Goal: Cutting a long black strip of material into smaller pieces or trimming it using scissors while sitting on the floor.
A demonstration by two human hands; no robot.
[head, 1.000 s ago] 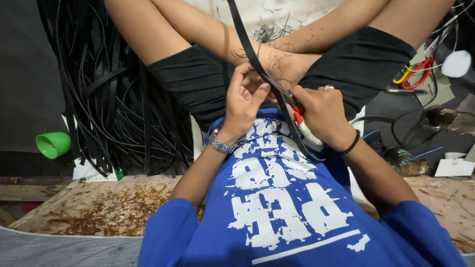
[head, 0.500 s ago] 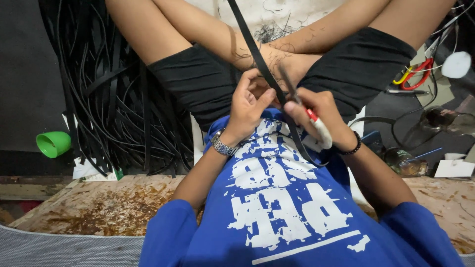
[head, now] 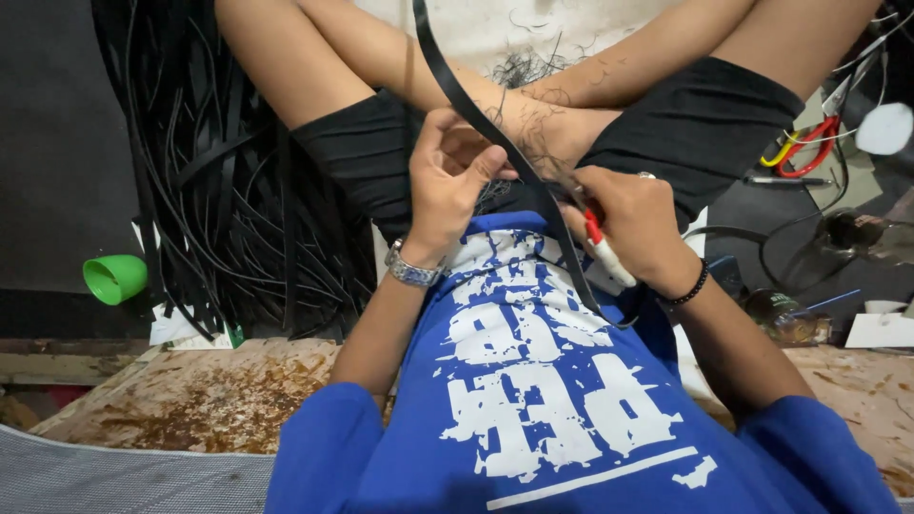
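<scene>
Stained, worn plywood flooring (head: 200,400) runs under the seated person, whose crossed legs fill the top of the head view. Taking the long black strip (head: 447,81) as landmark: the left hand (head: 443,190) sits just left of it, fingers (head: 476,169) pinched together on the strip's edge; the right hand (head: 633,224) lies just right of it, fingers wrapped around a cutter with a red-and-white handle (head: 602,252), its blade end touching the strip. Below the hands the strip trails down over the blue printed shirt (head: 533,381).

Judging by this grip, a clean cut wants the strip kept taut by the left hand and the blade drawn steadily, angled away from the bare leg behind it.

Far left of the strip lies a heap of black strips (head: 238,190) and a green cup (head: 114,278) — a small white-and-green packet (head: 181,328) peeks out beneath the heap. Far right are red-handled scissors (head: 807,143) and a white card (head: 878,330).
</scene>
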